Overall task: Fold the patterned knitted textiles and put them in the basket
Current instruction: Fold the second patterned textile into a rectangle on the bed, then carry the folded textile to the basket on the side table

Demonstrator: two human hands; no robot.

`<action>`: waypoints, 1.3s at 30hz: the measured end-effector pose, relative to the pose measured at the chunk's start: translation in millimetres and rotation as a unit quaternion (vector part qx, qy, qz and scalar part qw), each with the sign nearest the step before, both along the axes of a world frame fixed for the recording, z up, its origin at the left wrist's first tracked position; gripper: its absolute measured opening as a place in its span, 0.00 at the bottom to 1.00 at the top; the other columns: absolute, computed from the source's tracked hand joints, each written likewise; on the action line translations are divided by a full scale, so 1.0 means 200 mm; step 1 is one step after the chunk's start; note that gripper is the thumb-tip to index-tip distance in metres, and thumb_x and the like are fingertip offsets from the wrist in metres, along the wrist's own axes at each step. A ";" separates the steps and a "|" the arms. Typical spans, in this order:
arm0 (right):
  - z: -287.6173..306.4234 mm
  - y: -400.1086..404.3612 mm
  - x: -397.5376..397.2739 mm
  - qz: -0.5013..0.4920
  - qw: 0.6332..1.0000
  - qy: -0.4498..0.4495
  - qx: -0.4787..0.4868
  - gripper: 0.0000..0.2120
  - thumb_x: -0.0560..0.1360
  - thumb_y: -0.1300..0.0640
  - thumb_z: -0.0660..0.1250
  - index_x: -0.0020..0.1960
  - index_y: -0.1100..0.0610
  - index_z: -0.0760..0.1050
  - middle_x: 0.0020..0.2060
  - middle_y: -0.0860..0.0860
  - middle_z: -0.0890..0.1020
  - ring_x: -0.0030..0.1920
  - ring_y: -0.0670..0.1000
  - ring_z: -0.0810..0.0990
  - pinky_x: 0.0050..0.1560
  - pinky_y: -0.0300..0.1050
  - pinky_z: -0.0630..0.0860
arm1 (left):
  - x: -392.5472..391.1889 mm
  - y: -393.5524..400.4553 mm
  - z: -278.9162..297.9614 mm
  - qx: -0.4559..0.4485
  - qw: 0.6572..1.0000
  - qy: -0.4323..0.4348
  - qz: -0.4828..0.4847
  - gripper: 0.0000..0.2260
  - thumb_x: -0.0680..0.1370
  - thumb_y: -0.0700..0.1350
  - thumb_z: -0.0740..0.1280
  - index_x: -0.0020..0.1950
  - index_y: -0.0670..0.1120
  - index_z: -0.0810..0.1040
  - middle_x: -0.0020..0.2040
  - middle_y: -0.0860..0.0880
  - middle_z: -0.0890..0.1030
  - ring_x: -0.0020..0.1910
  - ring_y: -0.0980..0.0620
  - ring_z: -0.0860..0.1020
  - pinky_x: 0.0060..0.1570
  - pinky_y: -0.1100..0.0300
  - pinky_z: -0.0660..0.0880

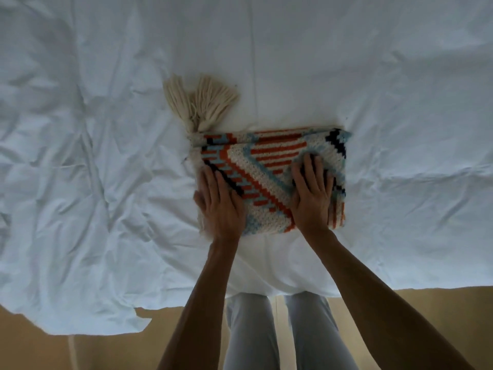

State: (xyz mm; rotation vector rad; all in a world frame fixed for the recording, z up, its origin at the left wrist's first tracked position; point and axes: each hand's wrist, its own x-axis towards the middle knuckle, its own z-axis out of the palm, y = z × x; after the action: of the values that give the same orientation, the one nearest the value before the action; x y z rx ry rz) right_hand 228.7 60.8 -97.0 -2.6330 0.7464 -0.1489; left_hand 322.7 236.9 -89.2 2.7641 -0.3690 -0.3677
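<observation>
I am looking straight down at the patterned knitted textile [269, 169], already folded into a thick rectangle on the white sheet [93, 129] that covers the bed. Its long axis runs left to right across my view, and it sits close to the near edge, directly beyond my legs. Cream tassels [200, 102] fan out from its far-left corner.

My left hand [221, 206] lies flat on the near-left corner, fingers straight and pointing away from me, pressing down with nothing gripped. My right hand [313, 193] lies flat on the right part, fingers spread, the fingertips sinking a little into the knit; it holds nothing either.

Both hands sit on top of the bundle, one toward each short end, so neither is nearer than the other. I judge the fold is being flattened. To lift it, I expect each hand has to slide outward and under its own end. No basket is in view, so I cannot tell which way to carry it.
</observation>
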 end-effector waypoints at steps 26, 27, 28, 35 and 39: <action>-0.01 0.09 -0.05 -0.022 0.996 0.082 -0.006 0.30 0.79 0.43 0.60 0.78 0.52 0.61 0.78 0.58 0.57 0.79 0.60 0.51 0.75 0.63 0.52 | -0.05 -0.06 -0.06 0.017 1.000 -0.021 0.006 0.27 0.83 0.56 0.51 0.80 0.45 0.57 0.80 0.40 0.55 0.80 0.42 0.53 0.76 0.46 0.49; -0.01 0.07 -0.10 -0.049 0.994 0.096 -0.015 0.30 0.80 0.42 0.59 0.78 0.52 0.59 0.78 0.58 0.56 0.79 0.59 0.51 0.76 0.61 0.52 | -0.04 -0.02 -0.07 0.034 0.998 -0.009 0.048 0.29 0.83 0.57 0.50 0.80 0.44 0.55 0.80 0.41 0.54 0.80 0.42 0.53 0.76 0.46 0.51; 0.00 0.04 -0.13 -0.076 0.991 0.107 -0.021 0.30 0.80 0.42 0.58 0.79 0.53 0.58 0.78 0.57 0.56 0.79 0.59 0.51 0.76 0.59 0.52 | -0.02 0.01 -0.05 0.042 0.995 0.008 0.091 0.30 0.82 0.59 0.50 0.80 0.43 0.54 0.80 0.40 0.55 0.79 0.42 0.54 0.75 0.45 0.54; 0.10 -0.14 -0.03 -0.346 0.925 0.040 0.149 0.30 0.76 0.43 0.65 0.72 0.57 0.66 0.64 0.57 0.76 0.61 0.58 0.76 0.57 0.53 0.77 | 0.22 0.11 0.08 -0.140 0.938 0.152 0.278 0.20 0.74 0.59 0.69 0.52 0.42 0.80 0.43 0.48 0.83 0.42 0.49 0.81 0.34 0.60 0.78; 0.14 -0.25 -0.05 -0.406 0.863 0.068 0.291 0.21 0.68 0.41 0.72 0.49 0.58 0.79 0.42 0.54 0.84 0.43 0.56 0.82 0.41 0.45 0.78 | 0.26 0.13 0.14 -0.149 0.889 0.301 0.312 0.24 0.71 0.63 0.72 0.48 0.42 0.80 0.41 0.47 0.84 0.39 0.49 0.82 0.36 0.57 0.80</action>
State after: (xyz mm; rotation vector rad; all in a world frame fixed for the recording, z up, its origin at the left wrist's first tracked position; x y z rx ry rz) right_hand 219.6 10.0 -68.7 -1.6395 1.6188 0.0372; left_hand 374.2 263.1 -61.7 2.1526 0.5589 -0.8627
